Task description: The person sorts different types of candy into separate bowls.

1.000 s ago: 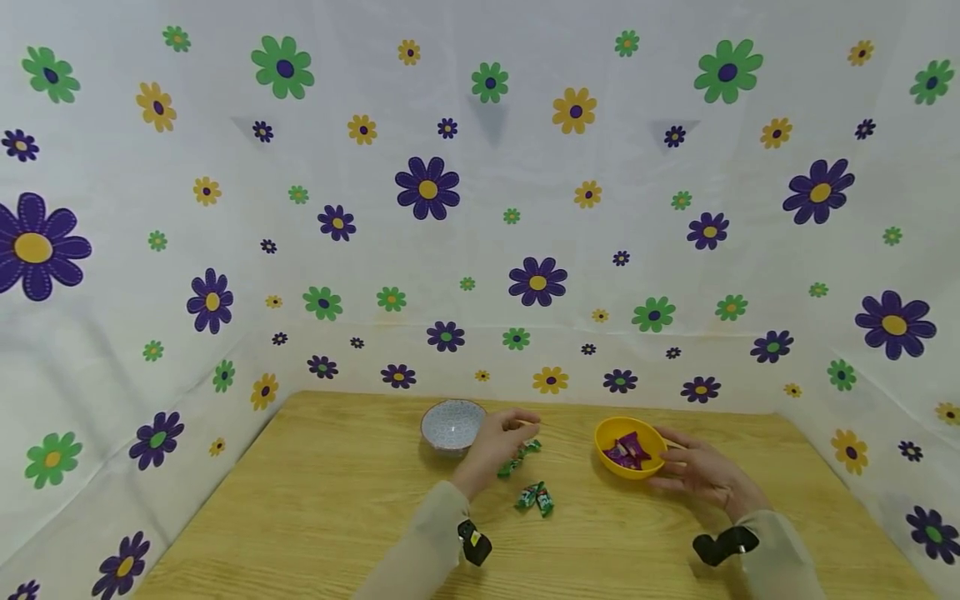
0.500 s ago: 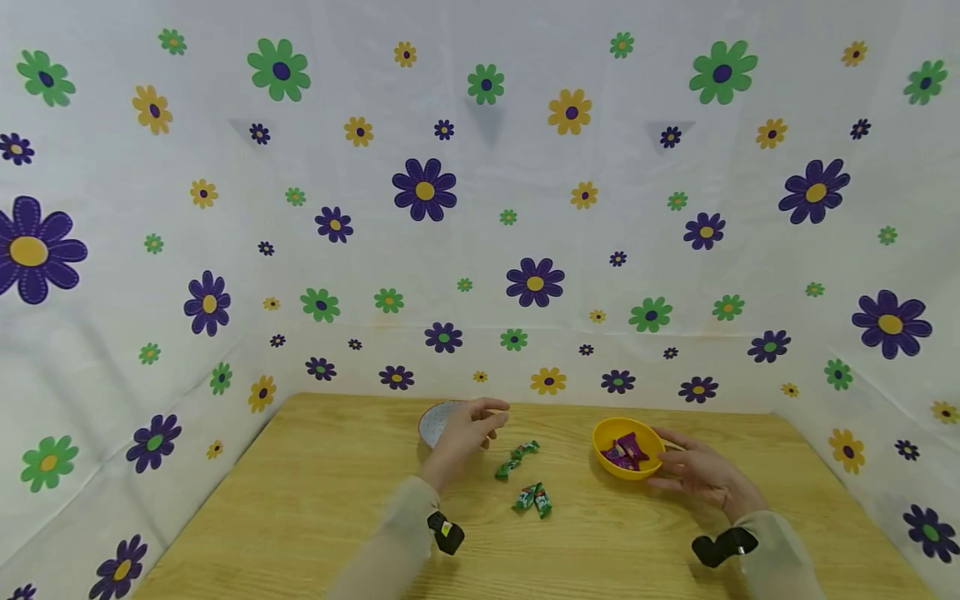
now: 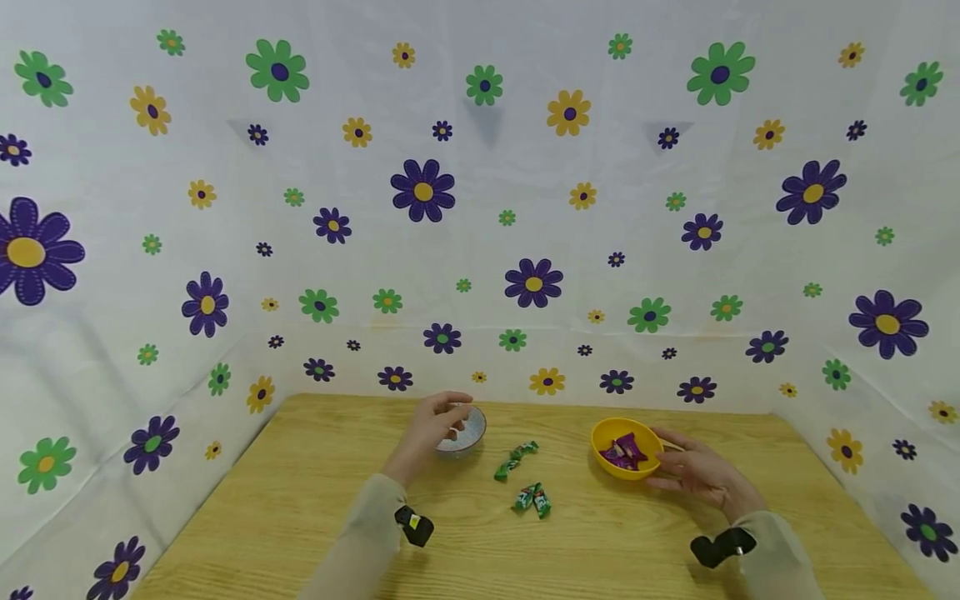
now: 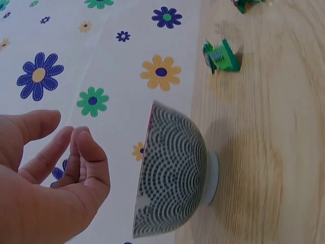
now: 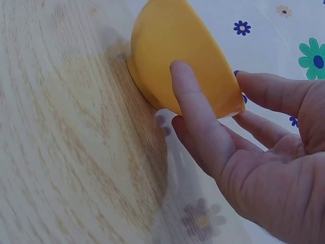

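Observation:
My left hand [image 3: 433, 429] is over the near left side of a patterned bowl [image 3: 471, 432], its fingers loosely bent with nothing in them. The left wrist view shows the bowl's dark wavy outer wall [image 4: 175, 173] standing apart from the fingers. My right hand [image 3: 701, 479] holds the right side of a yellow bowl [image 3: 609, 468], with its fingers spread round the wall and rim. Inside that bowl lie several purple-wrapped candies [image 3: 626, 452]. Several green-wrapped candies [image 3: 516, 460] rest on the table between the two bowls. The patterned bowl's inside is partly hidden by the left hand.
The pale wooden table [image 3: 300, 500] is bounded by a white flower-print cloth [image 3: 480, 250] at the back and sides. A black band [image 3: 414, 527] is on the left wrist; a similar black band [image 3: 723, 547] is on the right.
My left hand has moved left from beside the green candies, across the patterned bowl to its left side, uncovering the candies and the bowl's right part. The right hand stays at the yellow bowl.

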Demonstrator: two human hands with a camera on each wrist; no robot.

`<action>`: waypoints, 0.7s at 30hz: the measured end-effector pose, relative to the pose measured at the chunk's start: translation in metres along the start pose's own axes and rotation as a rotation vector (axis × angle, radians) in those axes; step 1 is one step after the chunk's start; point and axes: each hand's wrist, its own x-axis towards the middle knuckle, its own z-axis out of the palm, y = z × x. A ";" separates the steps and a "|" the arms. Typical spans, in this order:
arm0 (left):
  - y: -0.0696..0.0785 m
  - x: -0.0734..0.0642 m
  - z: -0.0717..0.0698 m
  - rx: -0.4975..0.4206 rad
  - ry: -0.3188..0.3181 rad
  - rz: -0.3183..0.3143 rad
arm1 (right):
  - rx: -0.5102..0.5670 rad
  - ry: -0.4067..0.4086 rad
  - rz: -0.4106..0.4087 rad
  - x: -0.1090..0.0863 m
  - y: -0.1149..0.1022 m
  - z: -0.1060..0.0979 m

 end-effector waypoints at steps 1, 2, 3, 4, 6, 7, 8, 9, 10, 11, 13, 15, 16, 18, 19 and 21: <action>-0.001 0.000 -0.003 -0.003 0.015 -0.006 | -0.005 0.007 0.001 0.000 0.000 0.000; -0.002 0.000 -0.006 -0.003 0.032 -0.009 | -0.010 0.014 0.002 0.000 0.000 0.001; -0.002 0.000 -0.009 -0.004 0.047 -0.015 | -0.017 0.018 0.002 0.000 0.000 0.001; -0.002 0.000 -0.012 0.002 0.060 -0.017 | -0.024 0.023 0.000 0.000 0.000 0.001; -0.002 0.001 -0.018 0.012 0.084 -0.020 | -0.036 0.025 -0.005 -0.001 0.000 0.002; -0.003 0.001 -0.022 0.021 0.100 -0.023 | -0.040 0.026 -0.006 -0.001 -0.001 0.002; -0.004 0.002 -0.025 0.032 0.120 -0.022 | -0.044 0.025 -0.009 -0.001 -0.001 0.003; -0.005 0.002 -0.028 0.043 0.137 -0.026 | -0.049 0.023 -0.011 -0.001 -0.001 0.003; -0.006 0.003 -0.031 0.058 0.154 -0.025 | -0.051 0.022 -0.014 -0.001 -0.001 0.003; -0.008 0.004 -0.033 0.070 0.170 -0.025 | -0.055 0.021 -0.015 -0.001 -0.001 0.003; -0.010 0.004 -0.038 0.087 0.206 -0.038 | -0.065 0.016 -0.019 0.000 0.000 0.002; -0.012 0.005 -0.041 0.099 0.226 -0.054 | -0.081 0.017 -0.022 0.000 0.000 0.001; -0.013 0.005 -0.043 0.105 0.232 -0.063 | -0.090 0.020 -0.024 0.000 0.000 0.001; -0.015 0.004 -0.046 0.106 0.243 -0.087 | -0.133 0.027 -0.037 0.000 0.000 0.000; -0.016 0.004 -0.047 0.107 0.246 -0.093 | -0.156 0.048 -0.045 0.000 0.000 -0.001; -0.018 0.005 -0.050 0.110 0.248 -0.099 | -0.194 0.098 -0.076 -0.001 -0.001 -0.002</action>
